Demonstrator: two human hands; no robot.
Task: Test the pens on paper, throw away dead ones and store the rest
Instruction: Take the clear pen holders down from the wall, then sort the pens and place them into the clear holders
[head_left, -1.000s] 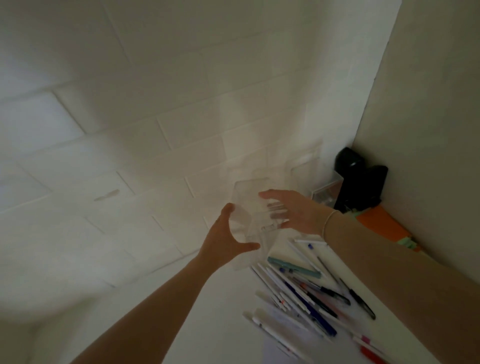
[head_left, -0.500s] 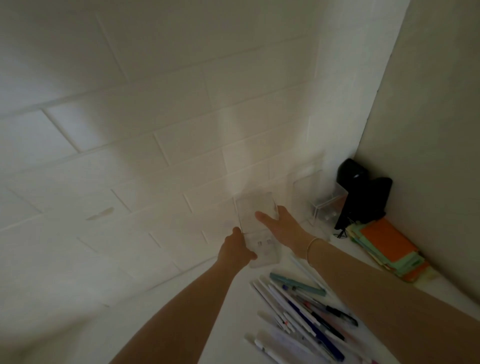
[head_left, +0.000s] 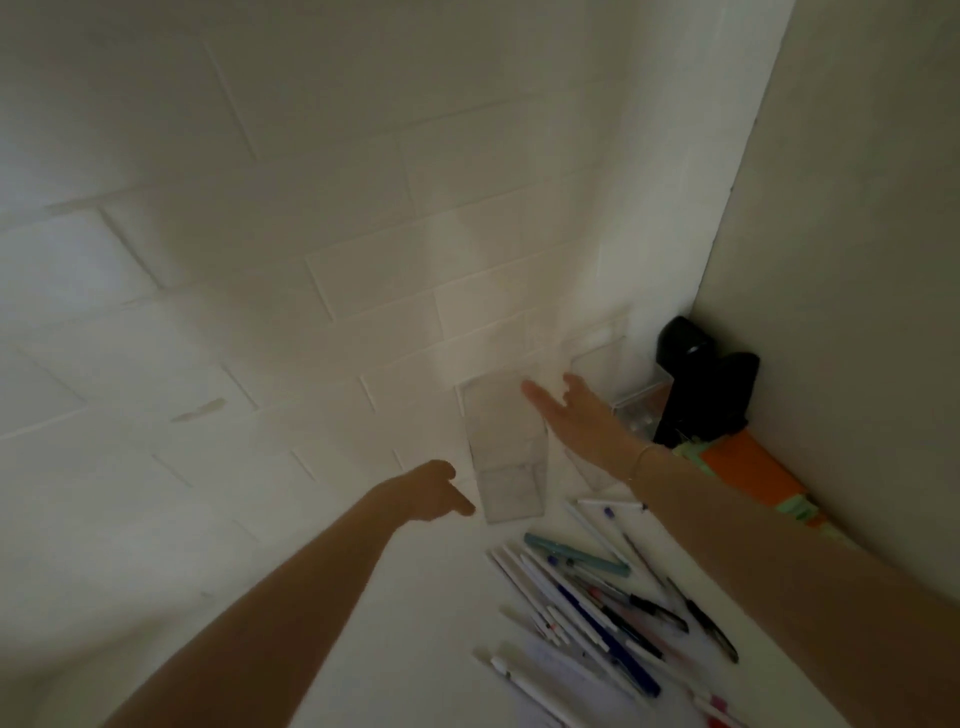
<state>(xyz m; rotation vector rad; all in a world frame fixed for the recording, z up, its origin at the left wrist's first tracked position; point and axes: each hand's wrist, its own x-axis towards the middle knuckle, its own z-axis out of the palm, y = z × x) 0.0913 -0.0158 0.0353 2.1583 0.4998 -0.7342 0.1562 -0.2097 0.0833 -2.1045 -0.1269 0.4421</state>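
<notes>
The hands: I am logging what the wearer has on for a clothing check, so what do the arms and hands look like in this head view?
Both forearms are bare, with no sleeves or gloves in view. The right hand has a thin bracelet at the wrist. The left hand shows no ring, watch or band, though the picture is dim and soft.

No text, label, brand, number or sign can be read. Any print on the pens (head_left: 587, 597) is too blurred to be made out, and no lettering is seen on the clear container (head_left: 506, 447) or on the black object (head_left: 706, 389) in the corner.
</notes>
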